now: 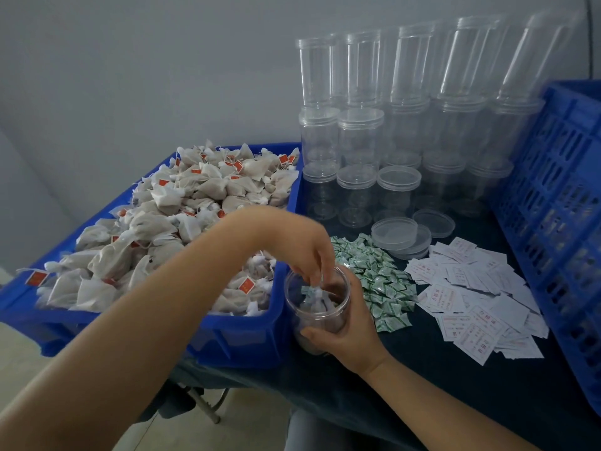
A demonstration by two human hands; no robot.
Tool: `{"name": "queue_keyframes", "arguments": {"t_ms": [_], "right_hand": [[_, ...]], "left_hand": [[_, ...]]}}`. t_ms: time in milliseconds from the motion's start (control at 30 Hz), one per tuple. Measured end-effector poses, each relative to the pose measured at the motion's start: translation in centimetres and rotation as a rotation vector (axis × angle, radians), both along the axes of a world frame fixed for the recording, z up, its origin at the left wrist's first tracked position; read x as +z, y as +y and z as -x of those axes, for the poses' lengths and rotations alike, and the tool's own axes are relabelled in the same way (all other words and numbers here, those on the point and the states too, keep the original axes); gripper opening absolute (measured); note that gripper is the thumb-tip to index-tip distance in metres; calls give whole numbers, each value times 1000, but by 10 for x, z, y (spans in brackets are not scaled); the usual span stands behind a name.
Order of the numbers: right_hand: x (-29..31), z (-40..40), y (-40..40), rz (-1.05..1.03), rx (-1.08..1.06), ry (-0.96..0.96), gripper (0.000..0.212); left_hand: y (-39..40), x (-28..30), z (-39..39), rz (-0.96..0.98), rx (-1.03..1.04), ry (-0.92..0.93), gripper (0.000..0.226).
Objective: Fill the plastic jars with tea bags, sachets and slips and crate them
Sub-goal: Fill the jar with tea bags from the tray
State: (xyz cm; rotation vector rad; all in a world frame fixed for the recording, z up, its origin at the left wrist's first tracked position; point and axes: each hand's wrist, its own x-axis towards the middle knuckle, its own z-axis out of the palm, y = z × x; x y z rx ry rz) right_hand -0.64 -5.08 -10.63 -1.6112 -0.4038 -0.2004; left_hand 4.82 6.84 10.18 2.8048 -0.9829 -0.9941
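Observation:
An open clear plastic jar [320, 312] stands at the table's front edge beside the blue bin. My right hand [353, 330] grips its side and lower wall. My left hand [310, 252] hangs over the jar's mouth with fingertips dipped inside, touching a tea bag and a green sachet there. Whether the fingers still pinch anything is hidden. The blue bin [247, 340] on the left is heaped with tea bags [182, 203] carrying red tags. Green-and-white sachets [379, 278] lie in a pile right of the jar. White printed slips [471, 294] spread further right.
Stacks of empty clear jars [400, 125] stand against the wall at the back. Loose clear lids [406, 234] lie in front of them. A blue slatted crate [559, 203] rises along the right edge. A dark cloth [422, 369] covers the table.

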Motion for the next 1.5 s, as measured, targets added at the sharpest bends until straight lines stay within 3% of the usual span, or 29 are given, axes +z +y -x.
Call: {"name": "queue_keyframes", "arguments": {"t_ms": [133, 233, 333, 433, 633, 1100, 1300, 1500], "right_hand": [[-5, -2, 1, 15, -35, -34, 97], [-8, -5, 1, 22, -39, -46, 97], [-9, -6, 1, 22, -43, -46, 97], [-10, -6, 1, 22, -39, -43, 99], [-8, -5, 1, 14, -32, -45, 96], [-1, -1, 1, -16, -6, -53, 94], [-4, -2, 1, 0, -19, -67, 96], [-6, -4, 1, -12, -17, -51, 97]], "left_hand": [[38, 20, -22, 384, 264, -217, 23], [61, 9, -41, 459, 415, -440, 17], [84, 0, -52, 332, 469, -557, 19], [104, -8, -52, 173, 416, -512, 18], [126, -25, -49, -97, 383, -442, 38], [124, -46, -56, -213, 266, -562, 14], [129, -36, -51, -15, 326, -680, 26], [123, -6, -33, 400, 547, -463, 19]]}}
